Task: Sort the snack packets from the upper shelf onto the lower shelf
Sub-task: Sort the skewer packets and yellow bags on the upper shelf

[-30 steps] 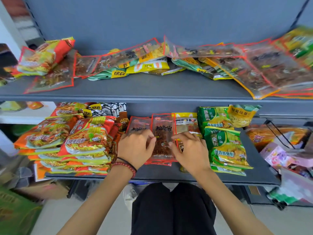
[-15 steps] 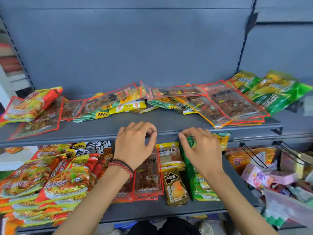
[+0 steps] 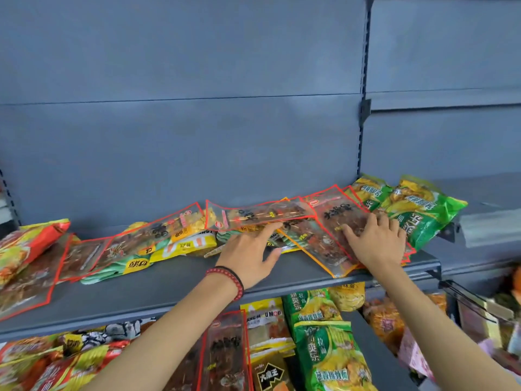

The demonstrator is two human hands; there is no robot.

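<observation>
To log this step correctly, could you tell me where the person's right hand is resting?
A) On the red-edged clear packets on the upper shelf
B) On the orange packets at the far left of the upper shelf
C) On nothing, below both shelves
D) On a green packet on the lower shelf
A: the right hand lies with fingers spread on the red-edged clear packets on the upper shelf, just beside the green packets.
</observation>
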